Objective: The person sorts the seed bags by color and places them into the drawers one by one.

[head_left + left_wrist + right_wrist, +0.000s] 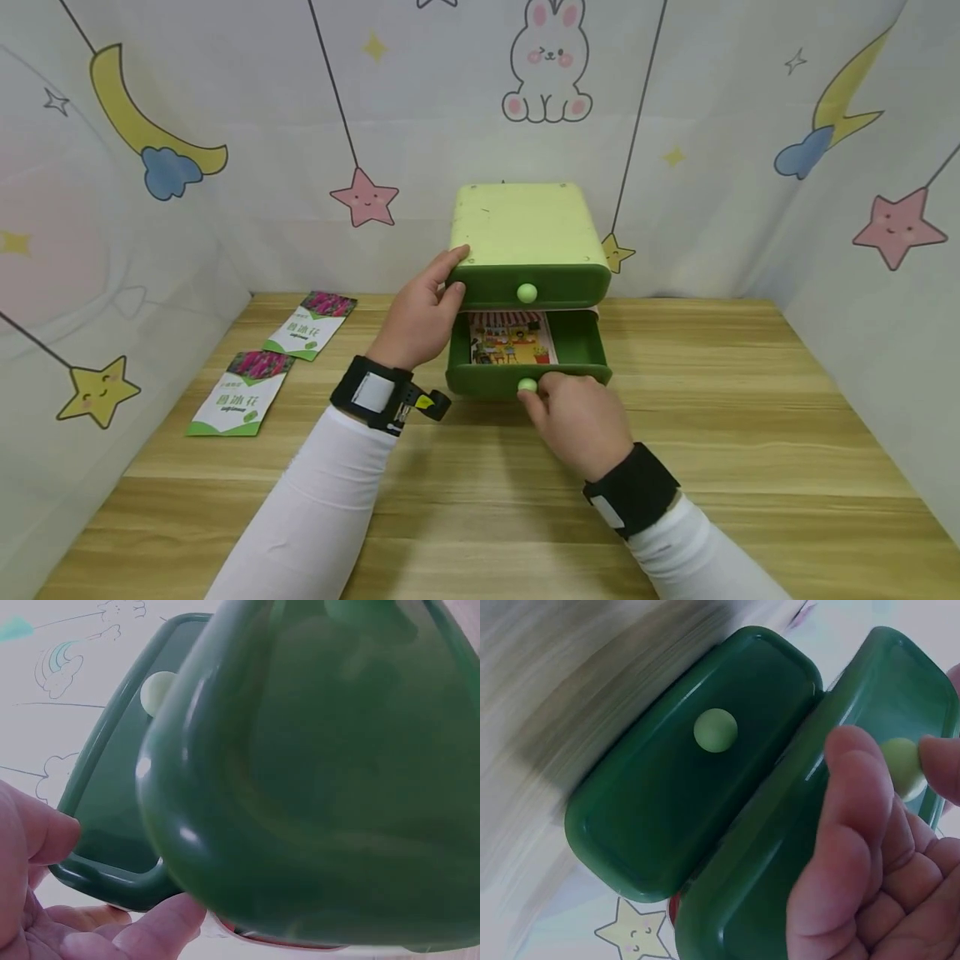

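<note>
A small two-drawer cabinet (525, 221) has a pale green top and dark green drawer fronts. Its lower drawer (581, 337) is pulled out, with a colourful picture card (512, 337) inside. My left hand (422, 321) grips the cabinet's left front corner, thumb (52, 836) against the upper drawer front (112, 802). At the lower drawer, my right hand (581, 421) pinches the round light green knob (527, 385). The right wrist view also shows that hand pinching a knob (904, 769). Above, the upper drawer's knob (527, 293) is untouched.
Two seed packets with pink flowers (309, 327) (238, 396) lie to the left on the wooden table (712, 417). A white cloth backdrop (697, 92) with stars, moons and a rabbit stands behind and at both sides.
</note>
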A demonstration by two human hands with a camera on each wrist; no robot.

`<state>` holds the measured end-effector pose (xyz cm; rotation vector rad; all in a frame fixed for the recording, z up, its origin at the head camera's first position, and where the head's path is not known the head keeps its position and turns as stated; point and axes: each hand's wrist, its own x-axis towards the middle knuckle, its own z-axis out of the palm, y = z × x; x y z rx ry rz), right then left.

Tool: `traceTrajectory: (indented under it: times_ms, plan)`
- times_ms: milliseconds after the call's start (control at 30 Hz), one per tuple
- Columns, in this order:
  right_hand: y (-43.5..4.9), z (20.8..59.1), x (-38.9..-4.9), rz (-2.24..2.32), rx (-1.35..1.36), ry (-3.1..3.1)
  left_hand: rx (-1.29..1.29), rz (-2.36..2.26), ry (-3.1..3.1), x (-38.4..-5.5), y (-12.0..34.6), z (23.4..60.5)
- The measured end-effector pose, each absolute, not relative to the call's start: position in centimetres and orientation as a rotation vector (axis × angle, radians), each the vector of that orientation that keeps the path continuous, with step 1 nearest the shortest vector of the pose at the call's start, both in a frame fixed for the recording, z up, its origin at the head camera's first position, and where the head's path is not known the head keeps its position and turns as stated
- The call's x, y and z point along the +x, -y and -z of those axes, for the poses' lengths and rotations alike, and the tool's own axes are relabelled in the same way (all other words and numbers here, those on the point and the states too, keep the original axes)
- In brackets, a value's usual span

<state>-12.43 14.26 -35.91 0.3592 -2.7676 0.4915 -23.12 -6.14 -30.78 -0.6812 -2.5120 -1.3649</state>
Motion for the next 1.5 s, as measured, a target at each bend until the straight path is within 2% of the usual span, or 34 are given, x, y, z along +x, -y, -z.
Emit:
traceTrajectory:
  times_ms: [1500]
  plan:
    - [-14.1, 36.7, -16.9, -0.683, 0.266, 2.646, -0.684, 1.325, 2.51, -23.1, 6.2, 30.8]
